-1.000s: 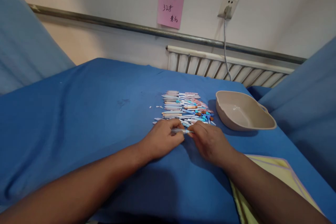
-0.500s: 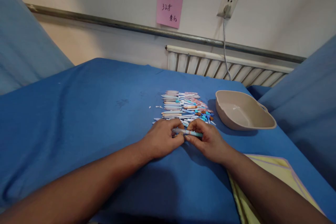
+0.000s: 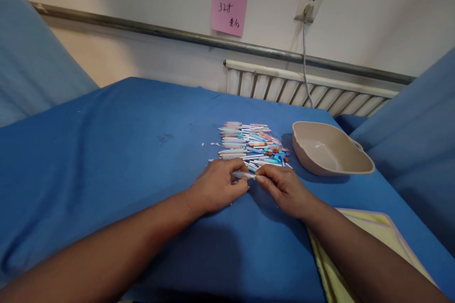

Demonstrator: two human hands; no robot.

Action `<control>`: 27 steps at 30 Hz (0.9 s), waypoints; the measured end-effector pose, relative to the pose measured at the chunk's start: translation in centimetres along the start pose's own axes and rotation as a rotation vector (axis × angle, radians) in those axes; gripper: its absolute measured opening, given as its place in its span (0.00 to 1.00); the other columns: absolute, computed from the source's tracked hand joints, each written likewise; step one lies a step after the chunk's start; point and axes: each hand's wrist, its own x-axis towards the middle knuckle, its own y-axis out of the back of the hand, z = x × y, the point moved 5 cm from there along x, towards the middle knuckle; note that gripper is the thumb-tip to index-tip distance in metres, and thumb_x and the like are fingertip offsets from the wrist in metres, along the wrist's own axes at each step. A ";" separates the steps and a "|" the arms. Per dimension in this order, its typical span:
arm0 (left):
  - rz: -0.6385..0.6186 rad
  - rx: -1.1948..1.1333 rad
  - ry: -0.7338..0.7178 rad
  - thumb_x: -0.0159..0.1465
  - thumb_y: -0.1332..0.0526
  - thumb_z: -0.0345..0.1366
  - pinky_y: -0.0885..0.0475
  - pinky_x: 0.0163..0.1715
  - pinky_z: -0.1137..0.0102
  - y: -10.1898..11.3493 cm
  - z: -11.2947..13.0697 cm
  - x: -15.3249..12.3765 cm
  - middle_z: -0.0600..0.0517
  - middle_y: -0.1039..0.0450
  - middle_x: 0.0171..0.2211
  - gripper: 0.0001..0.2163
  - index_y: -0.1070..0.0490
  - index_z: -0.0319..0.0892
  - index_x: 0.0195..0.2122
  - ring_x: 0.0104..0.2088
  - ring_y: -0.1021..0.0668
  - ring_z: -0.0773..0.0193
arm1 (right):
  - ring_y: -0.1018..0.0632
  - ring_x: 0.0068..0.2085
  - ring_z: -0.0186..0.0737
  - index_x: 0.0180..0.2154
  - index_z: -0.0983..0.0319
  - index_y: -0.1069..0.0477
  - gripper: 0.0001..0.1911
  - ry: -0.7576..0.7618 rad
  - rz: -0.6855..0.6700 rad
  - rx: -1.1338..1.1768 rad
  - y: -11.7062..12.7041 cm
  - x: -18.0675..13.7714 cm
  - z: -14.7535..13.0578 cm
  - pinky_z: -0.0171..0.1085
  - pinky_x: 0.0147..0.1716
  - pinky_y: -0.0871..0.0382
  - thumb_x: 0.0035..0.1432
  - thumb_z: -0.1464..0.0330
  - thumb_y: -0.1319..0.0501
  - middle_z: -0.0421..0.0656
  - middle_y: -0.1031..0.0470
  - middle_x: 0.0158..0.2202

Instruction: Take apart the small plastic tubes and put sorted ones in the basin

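Between both hands is a slim pen (image 3: 243,175) with a pale, whitish barrel, lying almost level. My left hand (image 3: 218,185) is closed around its left part, thumb and forefinger pinching it. My right hand (image 3: 286,190) grips its right end between thumb and fingertips, hiding that end. Just beyond the hands lie rows of pale pen barrels (image 3: 232,145), with thin white refills (image 3: 254,156) to their right. Blue, brown and pink small pen parts (image 3: 277,154) are heaped at the right side of the rows.
A beige plastic basin (image 3: 329,149) stands to the right of the pens. Near my right forearm lies a folded yellow cloth (image 3: 369,232). Tiny white bits (image 3: 215,144) are left of the pens. Blue cloth (image 3: 142,161) covers the table; a radiator (image 3: 277,86) is behind.
The teal end of the pen that stuck out along my right fingers no longer shows. My right hand has shifted slightly to the right, its fingertips now at the pale barrel's end.
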 end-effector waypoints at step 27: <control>-0.033 0.097 -0.148 0.55 0.44 0.33 0.38 0.26 0.74 -0.4 0.4 0.1 0.54 0.27 0.26 0.10 0.25 0.41 0.35 0.26 0.29 0.66 | 0.33 0.26 0.31 0.33 0.61 0.35 0.10 -0.212 -0.024 0.414 -1.1 0.4 1.6 0.31 0.26 0.41 0.58 0.61 0.40 0.36 0.33 0.24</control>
